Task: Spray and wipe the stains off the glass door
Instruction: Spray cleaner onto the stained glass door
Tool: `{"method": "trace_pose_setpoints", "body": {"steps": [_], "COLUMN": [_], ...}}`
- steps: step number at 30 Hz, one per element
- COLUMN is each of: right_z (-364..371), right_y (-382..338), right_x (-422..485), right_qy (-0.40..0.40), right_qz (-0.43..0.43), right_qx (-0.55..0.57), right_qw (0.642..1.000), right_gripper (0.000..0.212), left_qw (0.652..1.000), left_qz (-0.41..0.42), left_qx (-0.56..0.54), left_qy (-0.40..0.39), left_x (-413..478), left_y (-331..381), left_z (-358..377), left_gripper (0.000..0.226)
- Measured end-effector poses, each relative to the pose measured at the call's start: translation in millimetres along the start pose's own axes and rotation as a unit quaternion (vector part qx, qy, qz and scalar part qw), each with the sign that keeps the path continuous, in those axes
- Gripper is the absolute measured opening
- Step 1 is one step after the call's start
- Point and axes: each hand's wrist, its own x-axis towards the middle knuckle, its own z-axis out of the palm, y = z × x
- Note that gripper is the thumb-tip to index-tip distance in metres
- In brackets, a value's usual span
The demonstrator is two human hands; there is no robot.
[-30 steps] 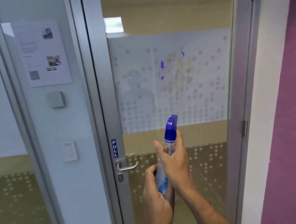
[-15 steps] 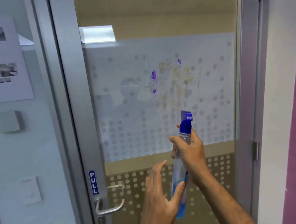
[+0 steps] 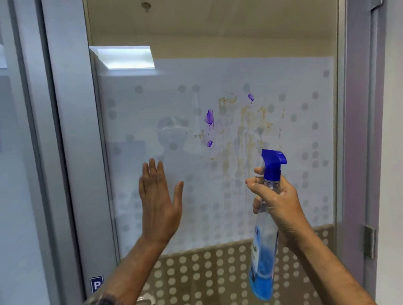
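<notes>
The glass door [image 3: 132, 123] fills the view, with a frosted, dotted band across its middle. Purple blots [image 3: 209, 117] and brownish drip streaks [image 3: 246, 130] stain the glass right of centre. My right hand [image 3: 277, 200] grips a clear spray bottle [image 3: 264, 252] of blue liquid by its neck. Its blue trigger head [image 3: 273, 159] sits just below the stains, and one finger lies at the trigger. My left hand [image 3: 157, 202] is raised with fingers spread, palm toward the frosted glass left of the stains, holding nothing.
A grey metal door frame [image 3: 78, 160] runs down the left, with a blue PULL label [image 3: 96, 285] low on it. The door handle [image 3: 145, 299] is mostly hidden by my left arm. A hinge [image 3: 368, 241] and a white wall stand at the right.
The view has drawn closer to the door. My left hand let go of the bottle and rose up to the left, open. My right hand lifted the bottle higher, toward the stains.
</notes>
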Motion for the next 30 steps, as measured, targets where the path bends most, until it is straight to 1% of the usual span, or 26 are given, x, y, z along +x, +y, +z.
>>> {"method": "trace_pose_setpoints", "body": {"steps": [4, 8, 13, 16, 21, 26, 30], "right_z": [-11, -20, -30, -36, -44, -50, -58], "right_y": [0, 0, -1, -8, -21, -41, -60], "right_x": [25, 49, 69, 79, 92, 112, 134], "right_qy": [-0.015, -0.013, -0.011, -0.015, -0.016, -0.001, -0.006], "right_qz": [0.021, 0.013, -0.009, -0.019, -0.039, -0.06, -0.063], "right_qx": [0.02, 0.041, 0.046, 0.057, 0.075, 0.082, 0.098], "right_qw": [0.999, 0.999, 0.999, 0.998, 0.996, 0.995, 0.993], "right_gripper": [0.025, 0.021, 0.019, 0.022, 0.022, 0.015, 0.024], "left_qw": [0.997, 0.993, 0.991, 0.991, 0.991, 0.988, 0.987], "left_qz": [0.04, 0.068, 0.071, 0.069, 0.075, 0.085, 0.088], "left_qx": [0.061, 0.094, 0.093, 0.085, 0.089, 0.098, 0.105], "left_qy": [0.011, 0.035, 0.069, 0.079, 0.072, 0.079, 0.086], "left_x": [28, 50, 54, 54, 54, 54, 55], "left_y": [-12, -16, -23, -24, -28, -32, -35], "left_z": [17, 35, 45, 46, 45, 46, 49], "left_gripper": [0.077, 0.079, 0.077, 0.076, 0.074, 0.074, 0.073]}}
